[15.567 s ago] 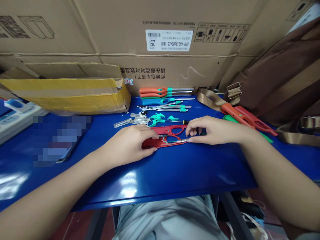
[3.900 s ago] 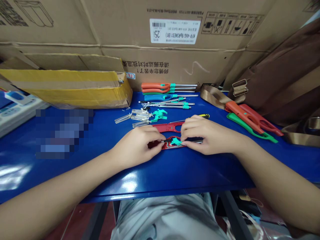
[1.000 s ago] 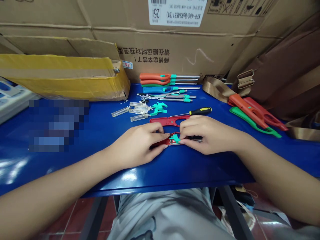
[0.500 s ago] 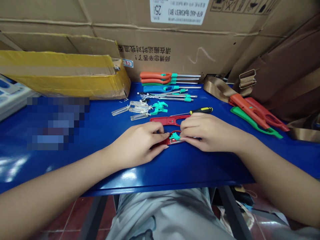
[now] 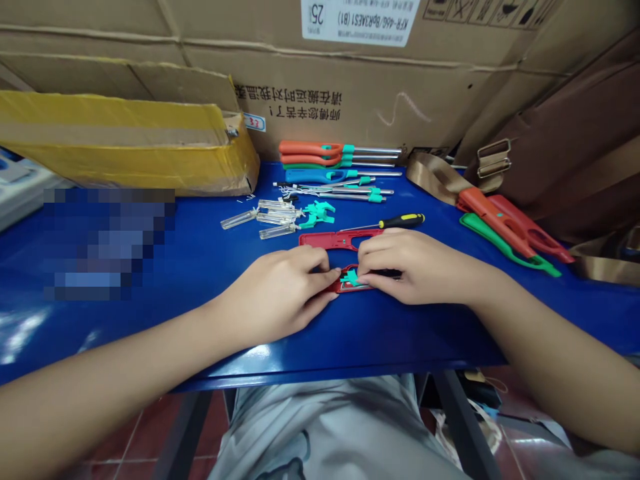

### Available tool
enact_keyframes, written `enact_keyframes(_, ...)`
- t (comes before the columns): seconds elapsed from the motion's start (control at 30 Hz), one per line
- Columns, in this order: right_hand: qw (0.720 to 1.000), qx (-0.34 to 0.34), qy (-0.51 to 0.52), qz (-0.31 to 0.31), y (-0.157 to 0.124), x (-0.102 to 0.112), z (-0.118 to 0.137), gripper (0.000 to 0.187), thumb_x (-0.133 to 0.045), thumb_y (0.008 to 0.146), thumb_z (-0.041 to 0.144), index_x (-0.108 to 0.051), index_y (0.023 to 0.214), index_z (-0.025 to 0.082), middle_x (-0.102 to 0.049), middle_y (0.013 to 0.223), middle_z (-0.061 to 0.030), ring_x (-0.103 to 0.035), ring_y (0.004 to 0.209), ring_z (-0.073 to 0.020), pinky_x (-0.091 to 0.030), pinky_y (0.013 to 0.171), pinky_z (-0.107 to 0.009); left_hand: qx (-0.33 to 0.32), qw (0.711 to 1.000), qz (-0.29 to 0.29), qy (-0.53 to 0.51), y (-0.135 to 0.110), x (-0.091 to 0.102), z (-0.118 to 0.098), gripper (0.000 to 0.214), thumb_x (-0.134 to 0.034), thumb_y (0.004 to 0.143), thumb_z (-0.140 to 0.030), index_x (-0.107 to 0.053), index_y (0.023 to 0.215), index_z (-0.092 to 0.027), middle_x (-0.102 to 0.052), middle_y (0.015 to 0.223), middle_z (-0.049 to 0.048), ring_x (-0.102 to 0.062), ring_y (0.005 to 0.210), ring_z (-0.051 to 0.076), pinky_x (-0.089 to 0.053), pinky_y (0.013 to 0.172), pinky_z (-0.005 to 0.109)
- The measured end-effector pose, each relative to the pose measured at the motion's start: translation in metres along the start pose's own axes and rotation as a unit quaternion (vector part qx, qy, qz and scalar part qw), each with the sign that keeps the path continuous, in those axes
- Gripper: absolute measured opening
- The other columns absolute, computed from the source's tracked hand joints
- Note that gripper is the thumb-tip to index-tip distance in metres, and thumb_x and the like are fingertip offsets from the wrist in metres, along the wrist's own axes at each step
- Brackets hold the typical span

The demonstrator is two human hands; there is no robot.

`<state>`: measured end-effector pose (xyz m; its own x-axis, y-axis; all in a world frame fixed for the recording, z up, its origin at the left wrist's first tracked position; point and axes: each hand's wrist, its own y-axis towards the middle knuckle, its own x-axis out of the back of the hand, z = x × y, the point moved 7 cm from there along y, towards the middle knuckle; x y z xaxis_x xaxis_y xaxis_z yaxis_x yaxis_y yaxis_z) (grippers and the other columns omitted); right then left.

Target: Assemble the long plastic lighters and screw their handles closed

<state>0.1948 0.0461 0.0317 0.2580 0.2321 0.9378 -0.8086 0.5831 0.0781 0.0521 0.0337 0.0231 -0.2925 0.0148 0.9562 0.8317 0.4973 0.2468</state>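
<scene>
A red plastic handle shell [image 5: 345, 285] lies flat on the blue table [image 5: 210, 267], mostly covered by both hands. My left hand [image 5: 280, 297] presses down on its left end, fingers curled over it. My right hand [image 5: 407, 267] pinches a small teal trigger piece [image 5: 351, 277] seated in the shell, with a thin metal rod hidden under the fingers. A second red shell half [image 5: 336, 239] lies just behind, untouched.
Behind lie a yellow-handled screwdriver [image 5: 400, 221], clear tubes [image 5: 260, 219], loose teal triggers [image 5: 320, 212] and finished lighters [image 5: 330, 155]. More orange, red and green shells [image 5: 505, 227] sit at the right by a brown strap [image 5: 435, 180]. A yellow-taped box [image 5: 125, 143] stands at the left.
Over the last second the hands stayed on the red shell; my right fingers pushed the teal trigger slightly deeper. The view shifted a little downward.
</scene>
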Motion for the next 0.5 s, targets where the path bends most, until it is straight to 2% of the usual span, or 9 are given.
enact_keyframes(0.2,0.998,-0.009,0.065,-0.002,-0.001,-0.003,-0.005,0.014,-0.06,0.097,0.02,-0.071,0.088,0.018,-0.068,0.086,-0.0037,-0.062,0.081,-0.017,-0.043,0.077,-0.031,-0.005,1.0,-0.007,0.009,0.0,0.0,-0.003,0.029,-0.052,0.103,-0.031,-0.075,0.116,-0.018,-0.069,0.098,0.0073,-0.066,0.085,0.02,-0.054,0.072,0.032)
enact_keyframes(0.3,0.995,-0.036,0.092,-0.002,0.001,-0.005,-0.008,0.013,-0.062,0.095,0.018,-0.069,0.084,0.017,-0.067,0.085,-0.0027,-0.061,0.078,-0.0154,-0.043,0.073,-0.029,0.002,1.0,-0.007,-0.008,0.001,-0.001,-0.002,0.028,-0.054,0.102,-0.03,-0.076,0.114,-0.017,-0.069,0.097,0.0068,-0.066,0.085,0.02,-0.054,0.072,0.032)
enact_keyframes(0.43,0.993,-0.088,0.079,-0.025,0.003,-0.003,-0.016,0.014,-0.07,0.092,0.026,-0.068,0.082,0.017,-0.065,0.084,-0.0024,-0.058,0.075,-0.0151,-0.041,0.068,-0.027,0.012,1.0,-0.013,-0.002,0.001,0.001,0.001,0.028,-0.055,0.101,-0.03,-0.077,0.114,-0.017,-0.069,0.099,0.0075,-0.065,0.087,0.022,-0.055,0.075,0.035)
enact_keyframes(0.5,0.992,-0.09,0.071,-0.049,0.003,0.001,-0.018,0.017,-0.067,0.095,0.03,-0.068,0.084,0.017,-0.065,0.084,-0.0029,-0.058,0.076,-0.0154,-0.041,0.069,-0.028,0.017,1.0,-0.016,0.009,0.002,0.002,0.002,0.03,-0.054,0.102,-0.031,-0.077,0.114,-0.017,-0.07,0.1,0.0084,-0.065,0.089,0.023,-0.055,0.077,0.037)
